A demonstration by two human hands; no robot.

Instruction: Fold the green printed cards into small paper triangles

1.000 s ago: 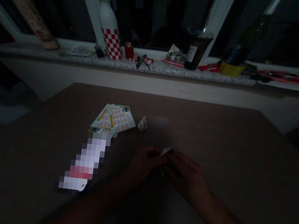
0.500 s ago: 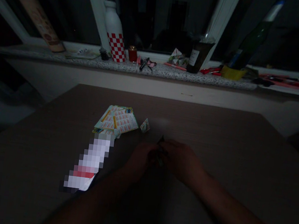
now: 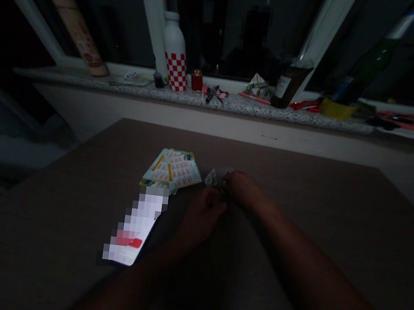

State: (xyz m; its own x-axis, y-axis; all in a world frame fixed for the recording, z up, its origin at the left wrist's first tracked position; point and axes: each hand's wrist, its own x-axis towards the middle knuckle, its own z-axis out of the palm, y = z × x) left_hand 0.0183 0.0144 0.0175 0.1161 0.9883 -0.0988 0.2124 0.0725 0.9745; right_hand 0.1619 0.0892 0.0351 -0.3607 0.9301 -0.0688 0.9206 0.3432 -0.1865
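Note:
The scene is very dark. My right hand (image 3: pixel 240 186) reaches forward over the brown table (image 3: pixel 300 196), its fingers closed around a small folded paper piece (image 3: pixel 224 175) that barely shows. Right beside it on the table stands another small folded paper shape (image 3: pixel 210 177). My left hand (image 3: pixel 203 215) rests just behind, its fingers curled, and nothing can be made out in it. A stack of printed paper sheets (image 3: pixel 173 169) lies to the left of both hands.
A lit phone (image 3: pixel 136 229) lies on the table to the left of my left arm. The stone windowsill (image 3: pixel 132 88) behind carries a red-and-white checked bottle (image 3: pixel 175 53), a dark jar (image 3: pixel 288 83), a green bottle (image 3: pixel 367 59), pens and scraps.
Both hands moved forward and to the left across the table. The right hand carried the small folded paper up next to the folded shape by the stack of sheets.

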